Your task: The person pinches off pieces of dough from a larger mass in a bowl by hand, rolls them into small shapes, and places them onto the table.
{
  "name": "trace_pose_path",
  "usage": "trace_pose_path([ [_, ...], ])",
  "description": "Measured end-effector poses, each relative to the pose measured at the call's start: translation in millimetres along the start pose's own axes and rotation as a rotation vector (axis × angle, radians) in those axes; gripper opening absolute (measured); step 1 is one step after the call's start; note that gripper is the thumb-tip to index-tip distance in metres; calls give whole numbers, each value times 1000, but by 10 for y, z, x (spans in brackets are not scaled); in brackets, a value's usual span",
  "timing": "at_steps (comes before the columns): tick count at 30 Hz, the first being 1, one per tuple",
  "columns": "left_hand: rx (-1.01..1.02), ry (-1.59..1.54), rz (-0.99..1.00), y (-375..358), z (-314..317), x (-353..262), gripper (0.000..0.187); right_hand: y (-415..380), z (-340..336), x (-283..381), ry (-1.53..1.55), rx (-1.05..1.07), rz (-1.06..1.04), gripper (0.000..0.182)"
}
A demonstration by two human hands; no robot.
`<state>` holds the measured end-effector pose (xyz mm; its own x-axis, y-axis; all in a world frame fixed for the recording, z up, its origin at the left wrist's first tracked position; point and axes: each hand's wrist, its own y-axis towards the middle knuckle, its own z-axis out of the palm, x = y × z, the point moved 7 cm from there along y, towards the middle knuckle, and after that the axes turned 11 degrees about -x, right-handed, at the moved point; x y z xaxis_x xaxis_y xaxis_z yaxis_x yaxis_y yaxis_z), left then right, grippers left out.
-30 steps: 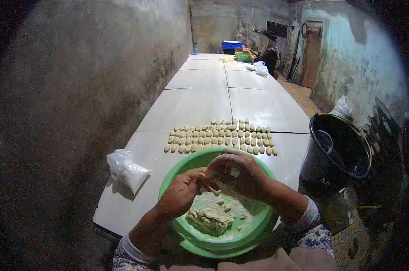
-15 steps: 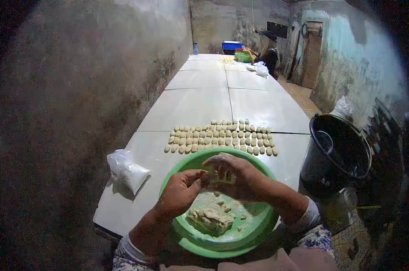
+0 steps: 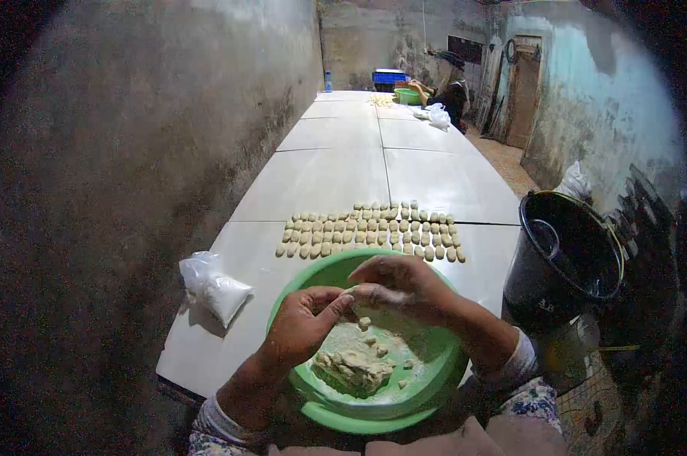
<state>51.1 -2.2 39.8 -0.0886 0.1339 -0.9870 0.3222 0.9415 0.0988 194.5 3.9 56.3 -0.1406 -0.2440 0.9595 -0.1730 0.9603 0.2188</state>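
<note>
1. Shaping step under way, by the look of it: left hand and right hand meeting above the green basin, fingertips pressed together on a small dough piece pinched between both hands.
2. Fingers of both hands closed on that piece; left thumb and forefinger gripping from below, right fingers curled over from above.
3. Dough lump lying in the bottom of the basin, ragged and crumbly, pale yellow, with loose crumbs scattered beside it on the smooth plastic.
4. Basin resting near the body at the near edge of the desk, round, glossy, shallow-walled.
5. Rows of shaped pieces laid on the desk just beyond the basin: small, rounded, pillow-like, neatly ranked and nearly touching.
6. Plastic bag of white powder to the left of the basin, crumpled, soft, translucent.
7. Black bucket off the right edge of the desk, round and dark inside.
8. Desk top smooth, white, tiled in large panels with thin seams.
9. Next move, as a judgement: light, even pressure to round the piece without tearing it, then a free spot at the end of the rows.
10. Another person at work at the far end, well apart.
</note>
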Motion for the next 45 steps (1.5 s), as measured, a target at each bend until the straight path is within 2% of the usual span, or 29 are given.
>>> trace_pose_path([
  [2, 9, 24, -13, -6, 9, 6, 24, -24, 44, 99, -368, 59, -201, 16],
  [3, 10, 39, 5, -4, 1, 23, 24, -31, 40, 134, -332, 29, -301, 13],
  [8, 15, 89, 6, 57, -40, 157, 31, -14, -48, 110, -285, -19, -277, 13],
  [10, -282, 371, 393, 68, -267, -104, 41, 73, -175, 55, -258, -56, -259, 14],
  [11, -302, 292, 310, 120, -417, -87, 49, 131, -337, 68, -110, -126, -272, 18],
  [12, -391, 466, 449, 175, -596, -74, 51, 187, -509, 83, 39, -197, -282, 22],
  [14, -318, 665, 343, 324, -802, 114, 53, 322, -864, 82, -64, -342, -261, 28],
  [16, -76, 166, 31, 516, -775, 547, 57, 441, -1215, -23, -3, -492, -234, 25],
  [18, 129, -101, -99, 594, -591, 770, 57, 574, -1531, -231, 11, -613, -228, 25],
  [23, 179, -299, -128, 563, -476, 798, 61, 923, -2163, -981, -72, -878, -181, 25],
  [26, 145, -290, -127, 577, -490, 780, 58, 1247, -2572, -1585, -191, -904, -160, 25],
  [28, 198, -370, -187, 627, -509, 904, 56, 1509, -2759, -1926, -174, -879, -137, 27],
  [30, 149, -325, -202, 612, -505, 801, 52, 1708, -2843, -2095, -322, -874, -81, 25],
  [31, 150, -309, -200, 618, -500, 800, 52, 1795, -2841, -2105, -405, -838, -61, 16],
  [32, 151, -293, -197, 619, -489, 802, 51, 1885, -2867, -2113, -533, -870, -93, 17],
  [34, 120, -273, -194, 626, -485, 786, 52, 1990, -2914, -2279, -603, -827, 57, 20],
  [36, 72, -172, -186, 653, -519, 822, 52, 2057, -2893, -2358, -670, -794, 122, 22],
  [37, 107, -316, -264, 636, -473, 854, 51, 2093, -2911, -2412, -738, -765, 176, 24],
  [38, 100, -319, -269, 630, -470, 854, 51, 2110, -2915, -2464, -759, -760, 217, 24],
  [41, 97, -198, -204, 620, -488, 735, 51, 2026, -2773, -2305, -873, -759, 148, 21],
  [43, 100, -260, -246, 626, -494, 831, 51, 1967, -2810, -2205, -922, -877, 41, 19],
  [45, 107, -318, -284, 639, -494, 898, 51, 1973, -2790, -2256, -920, -816, 11, 21],
])
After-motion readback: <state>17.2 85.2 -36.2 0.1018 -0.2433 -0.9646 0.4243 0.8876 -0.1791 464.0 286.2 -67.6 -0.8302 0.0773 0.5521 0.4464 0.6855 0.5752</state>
